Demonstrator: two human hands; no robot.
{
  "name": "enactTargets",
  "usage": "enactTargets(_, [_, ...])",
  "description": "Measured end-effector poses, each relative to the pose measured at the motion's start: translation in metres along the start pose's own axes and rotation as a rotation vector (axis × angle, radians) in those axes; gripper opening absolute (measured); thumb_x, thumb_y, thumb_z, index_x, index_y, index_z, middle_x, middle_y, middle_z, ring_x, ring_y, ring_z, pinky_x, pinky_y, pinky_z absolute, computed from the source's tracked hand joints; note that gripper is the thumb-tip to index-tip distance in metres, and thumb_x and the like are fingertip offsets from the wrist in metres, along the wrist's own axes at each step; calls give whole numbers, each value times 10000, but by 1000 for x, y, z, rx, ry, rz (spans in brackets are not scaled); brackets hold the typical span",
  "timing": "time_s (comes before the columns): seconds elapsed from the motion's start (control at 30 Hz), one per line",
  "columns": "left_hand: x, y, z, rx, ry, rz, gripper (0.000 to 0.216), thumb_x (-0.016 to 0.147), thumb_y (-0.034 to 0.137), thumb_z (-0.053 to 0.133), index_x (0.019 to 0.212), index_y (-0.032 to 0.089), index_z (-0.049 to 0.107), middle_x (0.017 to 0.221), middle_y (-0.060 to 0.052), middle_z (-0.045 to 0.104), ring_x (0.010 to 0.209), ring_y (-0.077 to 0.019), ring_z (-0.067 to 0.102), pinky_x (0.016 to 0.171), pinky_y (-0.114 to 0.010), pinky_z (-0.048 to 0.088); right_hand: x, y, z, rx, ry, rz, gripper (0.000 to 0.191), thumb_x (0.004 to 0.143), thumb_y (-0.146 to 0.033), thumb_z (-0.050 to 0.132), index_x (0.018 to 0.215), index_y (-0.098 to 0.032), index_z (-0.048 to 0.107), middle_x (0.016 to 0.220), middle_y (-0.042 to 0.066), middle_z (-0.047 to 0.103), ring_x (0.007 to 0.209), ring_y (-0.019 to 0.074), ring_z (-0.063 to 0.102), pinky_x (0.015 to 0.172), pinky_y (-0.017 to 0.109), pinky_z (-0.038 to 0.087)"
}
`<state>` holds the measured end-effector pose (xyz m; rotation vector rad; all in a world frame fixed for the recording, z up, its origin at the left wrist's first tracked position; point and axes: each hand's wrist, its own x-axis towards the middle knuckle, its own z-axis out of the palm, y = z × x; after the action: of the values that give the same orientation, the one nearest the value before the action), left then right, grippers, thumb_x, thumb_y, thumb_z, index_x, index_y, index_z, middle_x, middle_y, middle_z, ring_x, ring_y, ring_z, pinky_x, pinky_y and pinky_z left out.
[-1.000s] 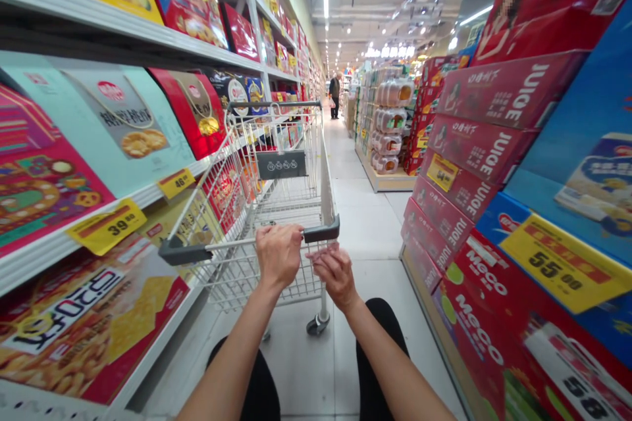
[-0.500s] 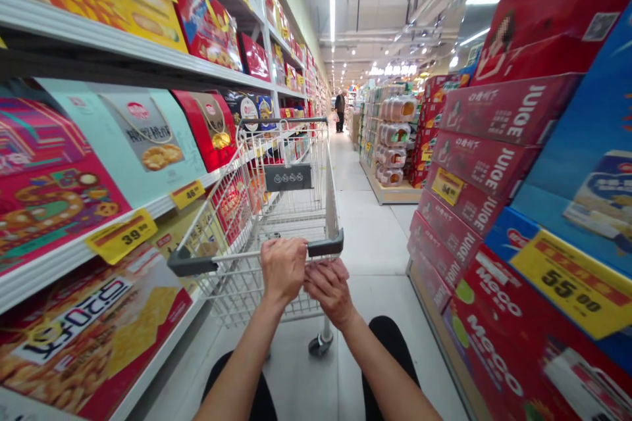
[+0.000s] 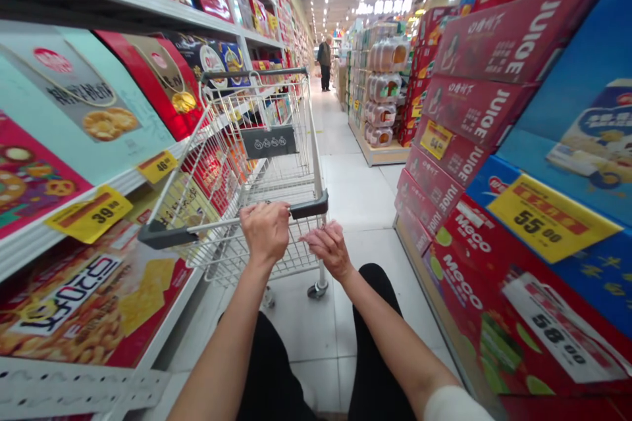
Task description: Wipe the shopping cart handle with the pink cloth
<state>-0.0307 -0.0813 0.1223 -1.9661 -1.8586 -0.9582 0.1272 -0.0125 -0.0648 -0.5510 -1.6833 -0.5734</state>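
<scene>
A wire shopping cart (image 3: 266,177) stands in front of me, its grey-ended handle (image 3: 309,207) towards me. My left hand (image 3: 266,230) is wrapped round the bare metal middle of that handle. Just right of it and lower, my right hand (image 3: 333,253) is closed on a crumpled pink cloth (image 3: 320,231), apart from the handle. Only wire mesh and a grey panel (image 3: 268,141) with round symbols show in the cart's basket.
Shelves with boxed snacks (image 3: 54,92) and yellow price tags (image 3: 91,214) run close along the left. Stacked red juice cartons (image 3: 474,105) and Meco boxes (image 3: 474,263) line the right. A tiled aisle (image 3: 340,177) leads ahead to a person (image 3: 324,64) standing far off.
The view has tilted down and moved forward along the aisle. My right hand with the pink cloth has come away from the handle; my left hand stays on it.
</scene>
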Motion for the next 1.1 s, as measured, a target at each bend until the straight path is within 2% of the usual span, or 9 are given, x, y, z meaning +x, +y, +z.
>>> enactTargets(0.1, [0, -1, 2, 5, 6, 14, 673, 1057, 520, 138, 987, 250, 750, 909, -76, 796, 907, -258, 655, 989, -467, 326, -7, -13, -1, 63, 57, 119, 141, 951, -194, 724, 1069, -269, 741, 1273, 71, 720, 1327, 229, 625, 1092, 450, 606])
enactTargets(0.23, [1, -3, 8, 7, 68, 23, 710, 1054, 546, 118, 936, 245, 751, 873, -77, 784, 857, -262, 635, 956, -473, 325, 11, -14, 4, 74, 177, 361, 135, 980, -199, 650, 1048, -249, 755, 1336, 104, 592, 1326, 251, 589, 1081, 470, 600])
enactTargets(0.43, [1, -5, 13, -12, 116, 54, 671, 1057, 540, 150, 905, 252, 737, 811, -63, 749, 808, -256, 600, 925, -469, 324, -1, -9, 16, 145, -90, 220, 162, 952, -270, 751, 1072, -378, 745, 1146, 22, 653, 1218, 199, 587, 1182, 447, 491])
enactTargets(0.53, [1, -6, 12, -30, 108, 55, 633, 1055, 525, 175, 895, 258, 726, 802, -59, 746, 805, -258, 591, 927, -472, 319, -29, -14, 9, 194, -102, 307, 181, 952, -233, 745, 1058, -379, 745, 1120, 17, 665, 1171, 194, 592, 1131, 417, 506])
enactTargets(0.73, [2, -4, 14, -49, 135, 55, 640, 1051, 542, 175, 884, 254, 720, 804, -64, 747, 810, -261, 589, 934, -480, 308, -32, -40, 10, 114, 174, 675, 278, 1082, -246, 429, 1163, -246, 695, 1279, 121, 563, 1257, 258, 556, 1060, 511, 527])
enactTargets(0.8, [3, -3, 15, -50, 147, 59, 667, 1051, 563, 157, 876, 252, 720, 810, -71, 754, 811, -263, 590, 933, -483, 306, -21, -56, 21, 99, 181, 650, 267, 1083, -256, 436, 1156, -262, 693, 1306, 119, 563, 1278, 258, 548, 1074, 513, 517])
enactTargets(0.9, [3, -3, 13, -44, 141, 64, 690, 1049, 583, 141, 864, 253, 718, 807, -78, 760, 811, -267, 590, 925, -483, 304, -12, -75, 37, 112, 82, 440, 165, 1020, -232, 617, 1088, -345, 716, 1243, 46, 634, 1220, 222, 572, 1099, 464, 501])
enactTargets(1.0, [2, -5, 11, -38, 133, 76, 685, 1049, 582, 141, 856, 256, 712, 802, -75, 758, 802, -264, 587, 917, -478, 307, -17, -70, 37, 125, -20, 279, 186, 965, -234, 722, 1060, -395, 724, 1181, 1, 679, 1149, 196, 588, 1072, 412, 511])
enactTargets(1.1, [2, -6, 12, -27, 133, 95, 691, 1049, 583, 135, 857, 251, 710, 816, -76, 760, 792, -260, 581, 918, -476, 309, -29, -43, 24, 102, -50, 425, 136, 997, -237, 663, 1031, -350, 730, 1165, 33, 664, 1129, 204, 587, 1026, 411, 532])
